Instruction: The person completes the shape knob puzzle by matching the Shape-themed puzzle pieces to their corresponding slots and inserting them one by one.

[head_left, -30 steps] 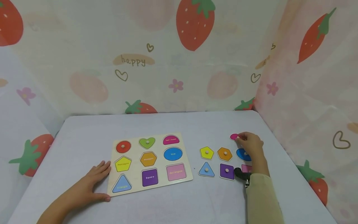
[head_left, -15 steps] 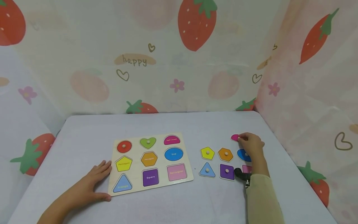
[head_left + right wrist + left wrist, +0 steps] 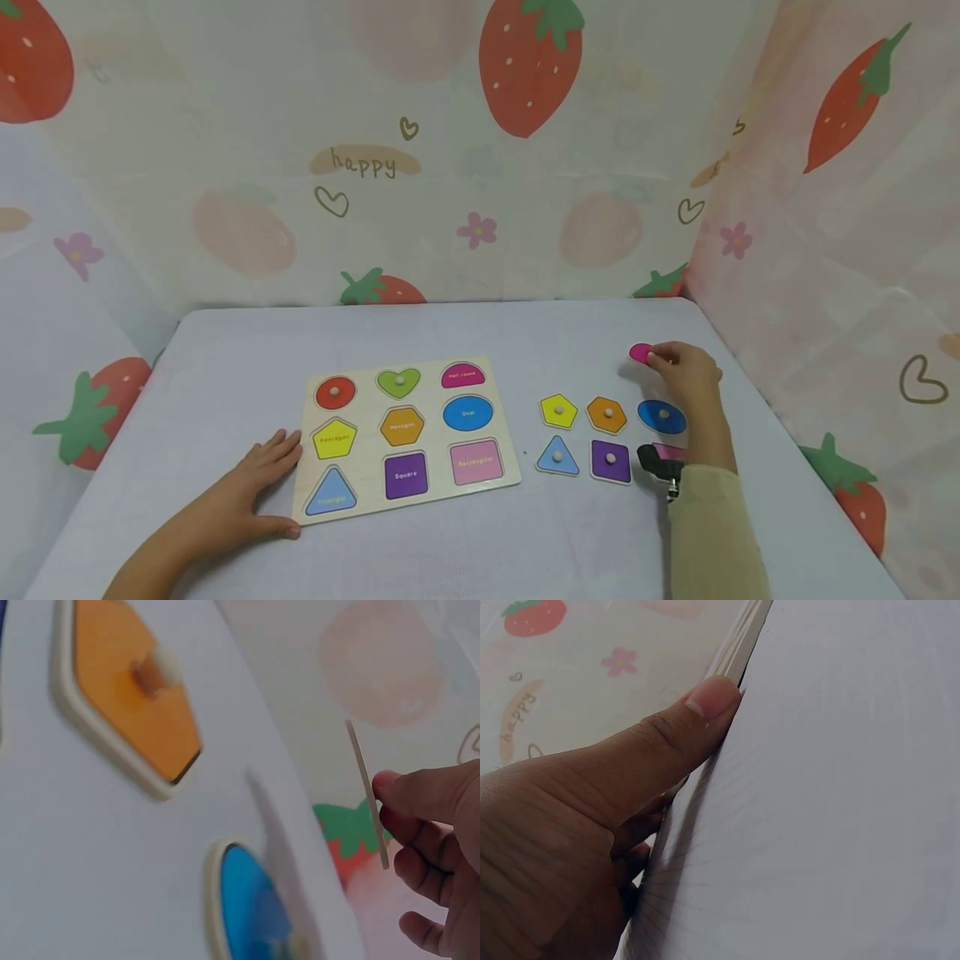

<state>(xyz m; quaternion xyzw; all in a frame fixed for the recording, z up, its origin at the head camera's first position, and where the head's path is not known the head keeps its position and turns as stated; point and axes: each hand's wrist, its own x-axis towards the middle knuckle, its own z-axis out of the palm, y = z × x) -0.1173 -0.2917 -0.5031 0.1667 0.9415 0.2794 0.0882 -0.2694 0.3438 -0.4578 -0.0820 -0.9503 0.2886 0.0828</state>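
Note:
My right hand (image 3: 686, 372) pinches a magenta half-round puzzle piece (image 3: 640, 353) and holds it above the tabletop, where its shadow falls. In the right wrist view that piece (image 3: 365, 791) appears edge-on at the thumb and fingertips. The left hand (image 3: 251, 492) lies with fingers spread against the left edge of the wooden puzzle board (image 3: 363, 502); its thumb (image 3: 667, 731) touches the board's near corner. A red circle (image 3: 334, 392) and a green heart (image 3: 398, 382), both with knobs, sit in the board. Its other recesses show coloured printed shapes with words.
Right of the board lie knobbed pieces: yellow pentagon (image 3: 558, 411), orange hexagon (image 3: 606, 415), blue oval (image 3: 662, 417), light-blue triangle (image 3: 557, 457) and purple square (image 3: 611, 461). A pink rectangle (image 3: 670, 452) is partly hidden by the black wrist camera (image 3: 659, 463). Strawberry-print curtains (image 3: 480, 167) surround the table.
The right hand has raised the magenta half-round off the table and moved it slightly away and to the right. More of the blue oval shows. My left hand stays at the board.

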